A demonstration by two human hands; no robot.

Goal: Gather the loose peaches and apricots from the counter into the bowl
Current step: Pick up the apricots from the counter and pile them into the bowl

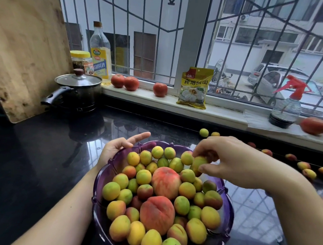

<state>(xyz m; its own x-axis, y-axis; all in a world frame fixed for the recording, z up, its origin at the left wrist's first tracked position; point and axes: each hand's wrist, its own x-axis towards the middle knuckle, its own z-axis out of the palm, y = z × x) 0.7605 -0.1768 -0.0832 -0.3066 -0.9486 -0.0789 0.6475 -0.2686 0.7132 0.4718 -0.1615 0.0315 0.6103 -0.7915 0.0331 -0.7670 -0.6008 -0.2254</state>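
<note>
From the head camera, the purple bowl (pixel 227 214) stands on the black counter (pixel 35 163), close to the person, and it serves here as the landmark. To the left of the bowl the glossy counter is bare as far as the dark pot (pixel 78 92) with a glass lid and the wooden board (pixel 27 48) that leans behind it. Beyond the bowl the counter ends at the white window sill (pixel 158 100), where three tomatoes (pixel 130 83), a yellow packet (pixel 194 87), an oil bottle (pixel 101 51), a jar (pixel 82 61) and a red-topped spray bottle (pixel 287 107) stand. To the right of the bowl and farther back, loose apricots (pixel 304 165) lie in a row along the counter, near the sill, with two more (pixel 204 132) just behind the bowl. The left hand (pixel 117 148) holds the far left rim of the bowl, with the forefinger stretched out straight above the rim. The right hand (pixel 227 158) is above the far right part of the bowl, and its thumb and fingers pinch a small apricot (pixel 198 163) that is yellow-green with a red blush. The bowl is heaped with many small apricots, yellow, green and orange, and two much larger red-orange peaches (pixel 165 183) lie in the middle of the heap, one behind the other.
</note>
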